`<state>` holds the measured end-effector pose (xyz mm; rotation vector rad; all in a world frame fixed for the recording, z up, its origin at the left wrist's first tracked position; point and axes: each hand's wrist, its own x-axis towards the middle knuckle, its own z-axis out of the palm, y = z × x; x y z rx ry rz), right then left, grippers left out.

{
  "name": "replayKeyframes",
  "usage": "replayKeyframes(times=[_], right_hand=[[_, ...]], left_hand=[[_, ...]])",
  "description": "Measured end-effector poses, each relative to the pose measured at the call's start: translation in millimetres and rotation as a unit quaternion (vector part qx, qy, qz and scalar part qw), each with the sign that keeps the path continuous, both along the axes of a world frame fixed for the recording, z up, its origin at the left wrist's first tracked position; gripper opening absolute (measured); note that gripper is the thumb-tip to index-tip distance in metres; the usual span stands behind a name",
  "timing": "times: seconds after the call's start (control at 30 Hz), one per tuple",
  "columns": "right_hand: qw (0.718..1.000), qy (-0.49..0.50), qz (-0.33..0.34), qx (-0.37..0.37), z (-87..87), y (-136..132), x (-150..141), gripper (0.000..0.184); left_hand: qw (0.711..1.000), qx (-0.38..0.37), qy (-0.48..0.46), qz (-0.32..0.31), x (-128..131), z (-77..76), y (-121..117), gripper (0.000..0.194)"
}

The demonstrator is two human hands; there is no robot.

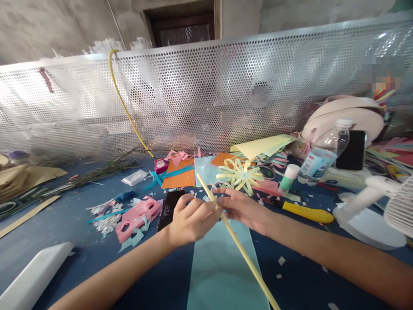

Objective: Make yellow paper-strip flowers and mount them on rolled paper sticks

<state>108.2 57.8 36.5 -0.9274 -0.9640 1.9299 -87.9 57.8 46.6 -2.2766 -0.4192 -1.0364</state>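
A long, thin pale-yellow paper stick (243, 254) slants from between my hands down past the bottom edge of the view. My left hand (195, 217) is closed, with thumb and fingertips pinched on its upper part. From the other side, the fingers of my right hand (243, 209) close on the same spot; their tips are partly hidden. Under the stick lies a light-blue paper sheet (222, 267). Just beyond my fingertips a white curved loop (222, 185) shows in part. A yellow paper-strip flower (243, 175) rests behind my right hand.
Left of my hands lie a black phone (171, 206) and pink paper scraps (137, 219). On the right are a glue stick (289, 178), a yellow-handled tool (306, 212), a water bottle (322, 157) and a white fan (364, 202). A perforated metal panel (193, 94) stands behind.
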Motion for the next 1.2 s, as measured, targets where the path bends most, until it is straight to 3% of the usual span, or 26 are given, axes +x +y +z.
replayKeyframes(times=[0.2, 0.33, 0.4, 0.47, 0.53, 0.63, 0.73, 0.77, 0.8, 1.0, 1.2], right_hand=[[1.0, 0.012, -0.013, -0.013, 0.7, 2.1, -5.2, 0.056], [0.999, 0.034, -0.017, 0.002, 11.8, 6.6, -0.3, 0.055], [0.999, 0.037, -0.027, 0.016, 19.6, 10.9, 6.4, 0.056], [0.997, 0.033, -0.053, 0.038, 26.4, 15.5, 14.1, 0.056], [0.994, 0.028, -0.085, 0.067, 30.8, 19.0, 19.9, 0.052], [0.988, 0.024, -0.121, 0.095, 31.6, 20.5, 20.4, 0.046], [0.985, 0.022, -0.144, 0.092, 27.6, 19.9, 13.2, 0.05], [0.984, 0.024, -0.151, 0.091, 25.7, 20.3, 10.7, 0.051], [0.983, 0.025, -0.159, 0.091, 23.6, 21.4, 8.6, 0.052], [0.973, 0.0, -0.211, 0.09, 13.6, 36.4, 8.4, 0.045], [0.975, -0.005, -0.195, 0.108, 11.6, 30.4, 17.8, 0.047]], left_hand=[[0.999, -0.032, -0.012, 0.01, 2.7, 2.5, 1.5, 0.021], [0.996, -0.076, -0.034, 0.027, 3.4, 3.8, 1.7, 0.031], [0.985, -0.151, -0.084, 0.019, 5.5, 6.1, -0.9, 0.035], [0.946, -0.278, -0.165, -0.01, 9.7, 8.8, -4.5, 0.033], [0.859, -0.447, -0.239, -0.064, 16.6, 11.3, -7.7, 0.021], [0.655, -0.67, -0.315, -0.155, 30.9, 12.7, -6.6, 0.014], [0.437, -0.789, -0.379, -0.206, 44.8, 10.5, 5.9, 0.03], [0.385, -0.808, -0.392, -0.213, 48.3, 9.3, 12.5, 0.034], [0.356, -0.816, -0.402, -0.213, 50.9, 8.1, 19.6, 0.036], [0.397, -0.806, -0.402, -0.179, 53.3, 7.8, 51.2, 0.035], [0.429, -0.805, -0.379, -0.152, 42.3, 14.9, 46.1, 0.034]])
